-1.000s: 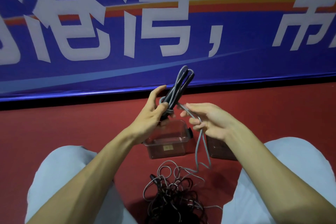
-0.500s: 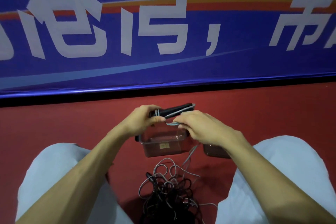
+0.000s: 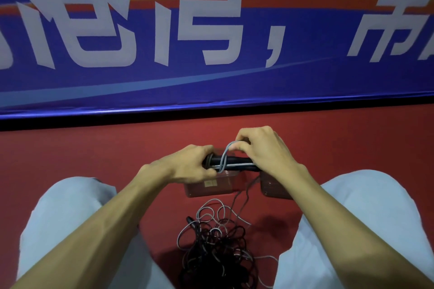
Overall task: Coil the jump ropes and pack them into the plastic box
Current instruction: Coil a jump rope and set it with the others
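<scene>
My left hand [image 3: 187, 166] grips one end of a bundle of black jump-rope handles [image 3: 234, 162] held level above the clear plastic box [image 3: 211, 189]. A grey rope [image 3: 224, 156] loops around the bundle's middle. My right hand [image 3: 263, 150] pinches the top of that grey loop and covers the bundle's right end. The grey rope trails down past the box to a tangled pile of grey and black ropes [image 3: 216, 246] on the floor between my knees.
A second clear box or lid [image 3: 273, 189] lies right of the first, partly under my right wrist. The floor is red carpet [image 3: 70, 152]. A blue banner [image 3: 211, 42] stands close behind. My knees in light trousers flank the pile.
The bundle, first upright, has been turned level and lowered over the box. My right hand has brought the grey rope around it and lifted the loop above it.
</scene>
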The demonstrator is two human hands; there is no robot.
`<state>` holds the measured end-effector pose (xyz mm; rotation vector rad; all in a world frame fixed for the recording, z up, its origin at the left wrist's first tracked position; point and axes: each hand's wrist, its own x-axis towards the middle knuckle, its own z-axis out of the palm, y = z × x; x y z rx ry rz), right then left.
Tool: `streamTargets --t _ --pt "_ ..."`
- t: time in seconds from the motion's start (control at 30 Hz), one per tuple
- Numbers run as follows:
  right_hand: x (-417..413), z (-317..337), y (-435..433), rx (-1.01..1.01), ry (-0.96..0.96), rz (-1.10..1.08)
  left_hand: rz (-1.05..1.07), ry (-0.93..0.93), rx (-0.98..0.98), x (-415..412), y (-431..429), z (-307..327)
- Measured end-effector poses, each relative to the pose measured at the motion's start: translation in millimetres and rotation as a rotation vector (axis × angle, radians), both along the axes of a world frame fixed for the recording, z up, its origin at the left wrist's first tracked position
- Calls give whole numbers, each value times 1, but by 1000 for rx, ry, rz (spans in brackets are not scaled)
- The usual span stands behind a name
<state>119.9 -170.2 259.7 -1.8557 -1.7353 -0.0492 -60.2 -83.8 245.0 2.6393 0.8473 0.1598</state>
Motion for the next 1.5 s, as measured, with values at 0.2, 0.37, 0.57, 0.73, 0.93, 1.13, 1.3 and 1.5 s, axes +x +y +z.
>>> streamTargets --t 0.2,0.37,0.57,0.73,0.93,1.13,1.3,1.5 --pt "0 -3 6 -77 230 -90 -46 -71 75 1 -3 -6" --pt "12 9 1 -235 871 149 -83 -252 -166 -8 1 11" --pt "4 23 -1 -215 1679 288 -63 -593 -610 -12 -4 27" --pt "-2 15 1 -260 1414 342 28 -869 -796 -6 -3 28" --pt "-6 10 -3 -479 1010 351 118 -802 -631 -2 -4 24" --pt "-1 -3 -3 -670 266 193 200 -721 -508 -5 3 19" --pt "-4 -3 -6 -641 110 233 255 -615 -341 -8 16 13" --pt "-10 -4 -9 -465 -207 341 197 -231 36 -12 18 6"
